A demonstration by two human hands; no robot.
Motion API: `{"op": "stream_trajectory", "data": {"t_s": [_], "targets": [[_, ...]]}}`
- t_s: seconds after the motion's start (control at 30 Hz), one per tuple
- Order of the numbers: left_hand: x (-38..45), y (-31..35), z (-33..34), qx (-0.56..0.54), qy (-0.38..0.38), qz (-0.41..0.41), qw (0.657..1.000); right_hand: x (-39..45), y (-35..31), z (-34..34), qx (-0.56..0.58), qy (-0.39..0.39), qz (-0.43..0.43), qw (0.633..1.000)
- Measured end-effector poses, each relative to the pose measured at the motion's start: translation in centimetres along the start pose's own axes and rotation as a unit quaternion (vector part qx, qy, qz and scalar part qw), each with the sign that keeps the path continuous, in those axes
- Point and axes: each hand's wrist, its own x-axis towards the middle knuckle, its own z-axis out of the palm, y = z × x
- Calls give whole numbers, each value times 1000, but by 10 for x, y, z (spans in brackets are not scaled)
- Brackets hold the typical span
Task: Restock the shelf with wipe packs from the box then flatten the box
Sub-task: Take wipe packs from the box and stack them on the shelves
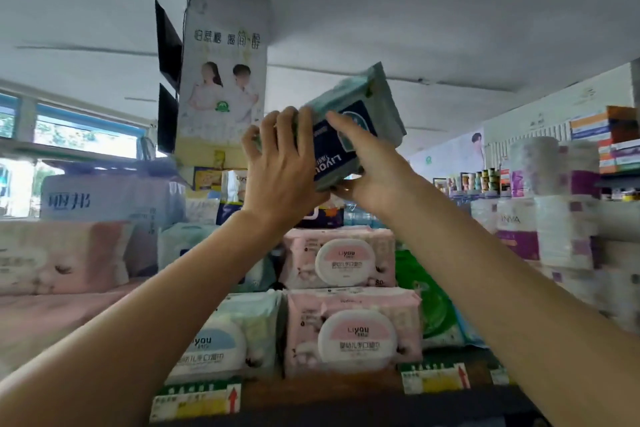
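Both hands up high w/ teal wipe pack [360, 114], tilted, above stacked pink packs [337, 258] on shelf [346, 392]. Left hand [282, 163] fingers curled over its left edge; right hand [367, 168] grips underside, index finger laid across label.

Teal wipe pack [349, 128] with dark blue label, tilted, held high above shelf [346, 388]. Pink packs [343, 302] stacked two high on shelf, pale blue pack [225, 336] to their left.

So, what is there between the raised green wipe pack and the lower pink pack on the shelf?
In the head view, another pink pack lies on the lower pink pack, below the green wipe pack that both hands hold up.
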Motion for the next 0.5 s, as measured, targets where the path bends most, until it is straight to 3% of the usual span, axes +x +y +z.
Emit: {"op": "stream_trajectory", "data": {"t_s": [0.1, 0.17, 0.23, 0.3, 0.4, 0.5], "targets": [[3, 3, -1, -9, 21, 85, 996, 24, 6, 5, 125, 19, 30, 992], [0, -5, -8, -104, -21, 116, 987, 36, 13, 11, 148, 40, 19, 988], [-11, -23, -18, -207, -85, 111, 968, 47, 23, 17, 56, 90, -41, 994], [-22, -49, -28, -223, -101, 93, 965, 48, 34, 23, -131, 133, -153, 970], [-32, -90, -39, -196, -53, 48, 978, 31, 48, 29, -424, 68, -319, 845], [-39, -120, -51, -173, -38, 19, 984, 12, 65, 45, -643, -14, -369, 671]]}}
